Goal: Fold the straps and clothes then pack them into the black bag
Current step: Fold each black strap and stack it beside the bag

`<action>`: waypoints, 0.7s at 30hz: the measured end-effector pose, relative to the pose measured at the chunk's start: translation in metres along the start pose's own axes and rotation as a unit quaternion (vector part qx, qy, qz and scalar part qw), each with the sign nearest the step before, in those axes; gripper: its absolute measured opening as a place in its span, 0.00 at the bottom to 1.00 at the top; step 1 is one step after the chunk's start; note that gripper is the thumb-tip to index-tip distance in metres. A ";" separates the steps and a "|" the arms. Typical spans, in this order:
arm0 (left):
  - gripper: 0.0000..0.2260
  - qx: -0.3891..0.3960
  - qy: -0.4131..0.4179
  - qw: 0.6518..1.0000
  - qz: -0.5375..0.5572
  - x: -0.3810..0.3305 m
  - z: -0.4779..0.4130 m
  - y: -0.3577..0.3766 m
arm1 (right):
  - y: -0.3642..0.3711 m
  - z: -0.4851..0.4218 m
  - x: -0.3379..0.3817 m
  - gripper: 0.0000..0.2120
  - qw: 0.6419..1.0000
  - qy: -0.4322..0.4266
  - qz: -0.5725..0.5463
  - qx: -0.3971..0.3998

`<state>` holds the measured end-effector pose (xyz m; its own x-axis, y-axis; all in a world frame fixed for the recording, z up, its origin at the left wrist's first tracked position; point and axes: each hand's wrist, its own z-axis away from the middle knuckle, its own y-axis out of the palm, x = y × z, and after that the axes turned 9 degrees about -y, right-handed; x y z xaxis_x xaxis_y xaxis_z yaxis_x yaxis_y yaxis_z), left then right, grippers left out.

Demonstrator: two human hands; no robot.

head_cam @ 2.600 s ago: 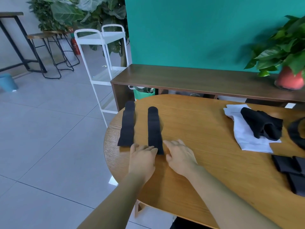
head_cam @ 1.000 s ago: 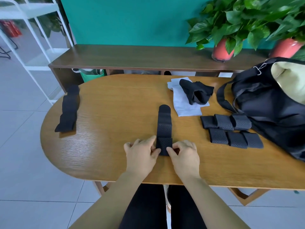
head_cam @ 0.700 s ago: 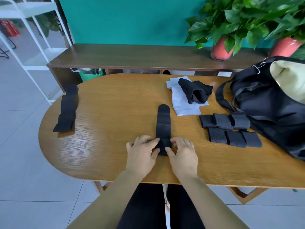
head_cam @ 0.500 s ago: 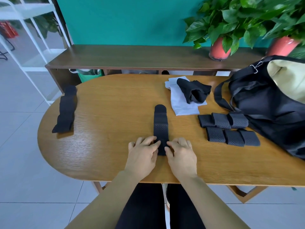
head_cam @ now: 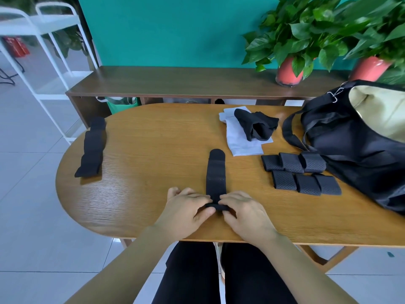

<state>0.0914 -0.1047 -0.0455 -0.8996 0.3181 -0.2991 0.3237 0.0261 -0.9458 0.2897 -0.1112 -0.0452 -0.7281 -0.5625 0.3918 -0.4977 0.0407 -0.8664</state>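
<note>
Since half a second ago, the near end of the strap (head_cam: pixel 215 172) has come up off the table (head_cam: pixel 140 194), apparently turned over into a first fold. The left hand (head_cam: pixel 186 209) and right hand (head_cam: pixel 243 212) pinch it there, near the table's front edge. Bare wood lies open leftward; folded straps (head_cam: pixel 300 172) and the black bag (head_cam: pixel 350 150) sit to the right.

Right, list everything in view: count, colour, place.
table: one, wooden
black bag: one, cream lining, open, table's right
middle strap: one, black, table centre, lengthwise
left strap: one, black, table's left end
folded straps: six, black, two rows beside the bag
white cloth: one, far side of table
black garment: one, on the white cloth
potted plants: two, green, red pots, sideboard behind
white rack: one, far left
left hand: one, pinching middle strap's near end
right hand: one, pinching same end
</note>
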 end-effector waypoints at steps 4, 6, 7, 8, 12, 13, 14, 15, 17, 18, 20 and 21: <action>0.15 0.014 -0.049 0.998 0.041 -0.002 -0.002 -0.007 | -0.005 -0.007 0.001 0.11 0.991 0.099 -0.092 0.002; 0.06 -0.006 -0.093 0.994 0.064 -0.007 -0.008 -0.009 | -0.003 -0.013 0.002 0.08 0.980 0.150 -0.128 -0.021; 0.05 -0.022 -0.112 0.991 0.073 -0.010 -0.011 -0.009 | -0.002 -0.016 0.003 0.06 0.974 0.173 -0.140 -0.035; 0.05 -0.037 -0.131 0.987 0.081 -0.012 -0.014 -0.008 | 0.000 -0.019 0.004 0.04 0.969 0.194 -0.147 -0.048; 0.08 -0.054 -0.188 0.977 0.085 -0.017 -0.024 -0.004 | 0.007 -0.028 0.009 0.06 0.957 0.240 -0.135 -0.088; 0.09 -0.051 -0.198 0.976 0.076 -0.016 -0.025 -0.003 | 0.009 -0.030 0.009 0.08 0.957 0.247 -0.122 -0.091; 0.11 -0.047 -0.206 0.975 0.065 -0.016 -0.027 -0.002 | 0.012 -0.031 0.009 0.10 0.958 0.251 -0.107 -0.090; 0.13 -0.043 -0.212 0.975 0.054 -0.016 -0.028 -0.001 | 0.015 -0.032 0.010 0.11 0.958 0.254 -0.094 -0.091; 0.18 -0.031 -0.227 0.973 0.030 -0.017 -0.030 0.000 | 0.019 -0.033 0.009 0.14 0.958 0.260 -0.081 -0.087; 0.19 -0.027 -0.232 0.972 0.020 -0.017 -0.030 0.001 | 0.019 -0.033 0.009 0.15 0.958 0.263 -0.080 -0.085; 0.20 -0.028 -0.236 0.971 0.011 -0.018 -0.030 0.002 | 0.020 -0.035 0.008 0.14 0.959 0.265 -0.073 -0.074; 0.20 -0.029 -0.236 0.971 0.008 -0.018 -0.030 0.002 | 0.019 -0.036 0.008 0.12 0.959 0.264 -0.074 -0.072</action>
<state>0.1172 -0.0821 -0.0382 -0.9239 -0.1509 -0.3516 0.3428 0.0821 -0.9358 0.2573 -0.0854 -0.0475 -0.7630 -0.0768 0.6418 -0.6459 0.1285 -0.7526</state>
